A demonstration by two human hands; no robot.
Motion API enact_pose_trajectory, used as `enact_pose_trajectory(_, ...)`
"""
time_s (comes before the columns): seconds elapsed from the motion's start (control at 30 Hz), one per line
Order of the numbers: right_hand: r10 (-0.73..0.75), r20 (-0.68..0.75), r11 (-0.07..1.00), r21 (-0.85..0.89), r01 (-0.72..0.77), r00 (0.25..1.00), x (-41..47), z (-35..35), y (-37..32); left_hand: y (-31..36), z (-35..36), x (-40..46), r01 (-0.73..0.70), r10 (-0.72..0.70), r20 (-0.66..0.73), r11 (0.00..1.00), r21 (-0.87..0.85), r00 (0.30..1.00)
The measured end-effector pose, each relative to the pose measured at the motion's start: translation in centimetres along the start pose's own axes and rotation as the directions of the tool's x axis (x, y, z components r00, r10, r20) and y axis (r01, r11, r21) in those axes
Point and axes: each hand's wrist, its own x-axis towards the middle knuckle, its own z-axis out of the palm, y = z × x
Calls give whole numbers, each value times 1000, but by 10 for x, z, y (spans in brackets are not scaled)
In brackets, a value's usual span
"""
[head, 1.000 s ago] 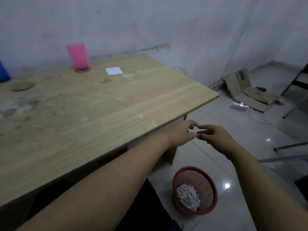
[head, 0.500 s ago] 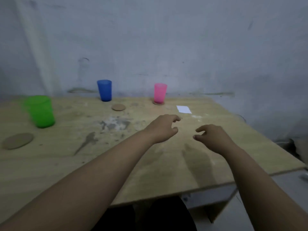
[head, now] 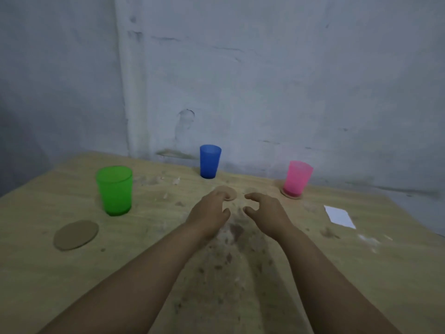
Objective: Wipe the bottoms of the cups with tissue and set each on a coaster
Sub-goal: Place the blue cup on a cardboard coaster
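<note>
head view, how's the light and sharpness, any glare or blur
Head view: dim, flat, bluish light with no glare; soft all over, the green cup and pink cup smeared at their rims as if by motion; both hands, left hand and right hand, cast faint shadows on the table; wide-angle bending tilts the wall's edges.

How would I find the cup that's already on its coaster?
Look along the wall side of the wooden table to its right end. There stands a pink plastic cup on a round brown coaster. The blue plastic cup and green plastic cup both sit on bare wood.
</note>
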Motion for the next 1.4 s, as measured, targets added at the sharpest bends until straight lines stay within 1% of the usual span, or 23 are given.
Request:
enact_pose_trajectory(0.1, -43, -4, 999, 0, 43, 999, 35, 16, 3, -17, 8, 26, 58, -58, -50, 998, -2, 997)
enact_pose_trajectory(0.3, -44, -7, 998, 38, 44, 999, 93, 46, 22, -45, 36, 75, 107, -116, -63, 986, -128, 991)
enact_pose_trajectory(0.43, 1, -20, 996, 93, 1, 1000, 122, 65, 36, -60, 57, 96, 112, -121, -100, 989, -91, 988)
enact_pose_trajectory(0.57, 24, -53, 986, 166, -15, 998, 159, 82, 41, -73, 70, 107, 148, -169, -210, 983, -111, 963)
enact_pose_trajectory(0.67, 50, -60, 956, 293, -30, 997, 185, 92, 36, -75, 72, 108, 135, -161, -254, 984, -117, 954)
enact_pose_trajectory(0.73, 64, -35, 914, 403, -44, 997, 202, 101, 29, -77, 74, 110, 131, -148, -235, 987, -90, 961)
enact_pose_trajectory(0.83, 53, 18, 837, 544, -54, 998, 218, 109, 18, -76, 75, 112, 163, -170, -195, 985, -51, 966)
enact_pose_trajectory(0.9, 44, 47, 810, 583, -63, 998, 226, 115, 13, -77, 76, 114, 173, -177, -177, 984, -37, 968)
enact_pose_trajectory(0.97, 44, 74, 783, 616, -81, 996, 232, 120, 10, -76, 75, 113, 180, -188, -168, 982, -64, 968)
enact_pose_trajectory(1.1, 72, 104, 688, 715, -125, 992, 238, 127, 1, -75, 72, 112, 170, -185, -174, 981, -96, 967)
enact_pose_trajectory(1.27, 62, 63, 693, 716, -88, 996, 240, 129, -1, -76, 71, 113, 173, -195, -189, 977, -126, 962)
enact_pose_trajectory(1.4, 60, 31, 679, 732, -64, 998, 229, 115, 13, -75, 72, 115, 183, -207, -170, 972, -146, 963)
